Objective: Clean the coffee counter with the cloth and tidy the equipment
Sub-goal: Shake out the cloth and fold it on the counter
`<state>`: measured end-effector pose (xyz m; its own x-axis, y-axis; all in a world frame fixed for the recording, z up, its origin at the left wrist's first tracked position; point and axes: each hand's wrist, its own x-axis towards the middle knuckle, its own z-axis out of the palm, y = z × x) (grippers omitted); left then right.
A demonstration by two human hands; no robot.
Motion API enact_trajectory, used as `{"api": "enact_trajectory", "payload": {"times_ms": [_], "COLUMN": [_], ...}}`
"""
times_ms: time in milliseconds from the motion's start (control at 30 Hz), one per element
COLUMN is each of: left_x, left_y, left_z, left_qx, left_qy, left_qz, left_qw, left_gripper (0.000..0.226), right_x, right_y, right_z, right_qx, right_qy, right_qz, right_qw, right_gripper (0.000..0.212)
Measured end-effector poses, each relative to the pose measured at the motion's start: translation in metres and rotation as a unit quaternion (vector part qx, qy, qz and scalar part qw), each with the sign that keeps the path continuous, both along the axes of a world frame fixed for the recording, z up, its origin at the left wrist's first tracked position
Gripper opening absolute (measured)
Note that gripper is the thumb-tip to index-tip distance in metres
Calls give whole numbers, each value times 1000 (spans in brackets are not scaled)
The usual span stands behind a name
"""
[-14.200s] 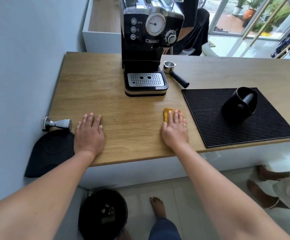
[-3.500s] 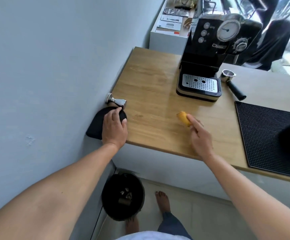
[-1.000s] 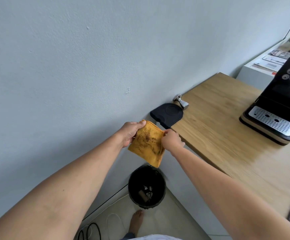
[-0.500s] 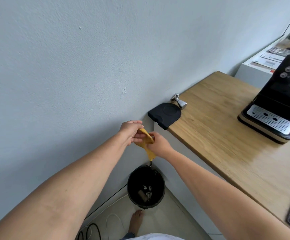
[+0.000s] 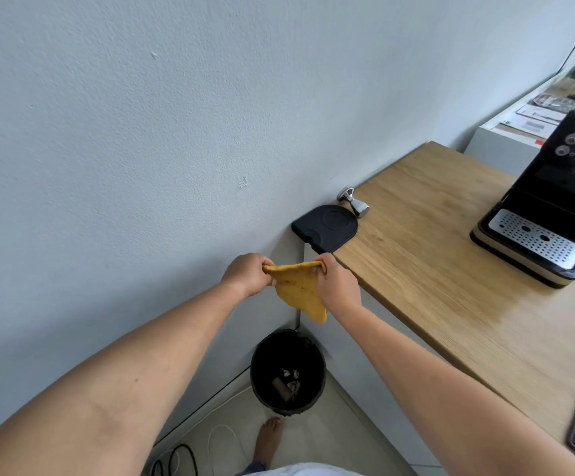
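Cloth (image 5: 300, 290): yellow w/ dark stains. It is held in the air off the L end of the counter. The top edge is stretched betw. both hands and the rest hangs down to a point.
L hand (image 5: 245, 277): fingers are curled closed on the cloth's top L corner, which is pinched against the thumb.
R hand (image 5: 337, 286): fingers are closed on the top R corner; the cloth hangs just beside this hand.
Counter (image 5: 434, 269): wooden, to the R of the hands. The R hand is near its front L corner.
Bin (image 5: 319, 359): black, round, on the floor. It is seen below the cloth, w/ scraps inside.
Tamping mat (image 5: 327, 225): black, laid on the counter's L corner.
Tamper (image 5: 353, 202): metal, laid on its side just behind the mat, near the wall.
Coffee machine (image 5: 554, 201): black, at the far R of the counter.
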<state>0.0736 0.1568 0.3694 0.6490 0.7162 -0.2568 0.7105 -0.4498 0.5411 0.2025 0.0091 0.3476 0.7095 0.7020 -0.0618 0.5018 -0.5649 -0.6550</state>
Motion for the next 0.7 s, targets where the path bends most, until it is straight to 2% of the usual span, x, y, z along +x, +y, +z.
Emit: {"api": "enact_trajectory", "payload": {"times_ms": [67,133,200,267,400,500,700], "left_x": [-6,-10,-11,-11,-9,-2,20], "left_y": [-2,-6,-6,-5,-1,3,19], "left_z": [-4,-10,-17,-22,-29,-30,-22], "left_qx": [91,142,144,138,64,-7,-120], "left_qy": [4,65,71,74,47,-4,-169], "left_qz": [4,-16,10,23,57,86,152], "left_qw": [996,988,987,987,995,996,967], "left_gripper": [17,19,16,16,11,11,6], "right_x": [-1,-2,-3,-4,-3,3,23], "right_y": [-3,-4,-2,1,5,7,6], "right_z": [-5,-10,-13,-11,-14,-11,9], "right_qx": [-51,-90,-69,-86,-115,-76,35], "right_qy": [-16,-3,-13,-20,17,42,123], "right_qz": [54,92,74,78,62,23,-43], "right_qw": [997,992,995,993,991,996,991], "right_gripper": [14,14,16,17,18,5,9]}}
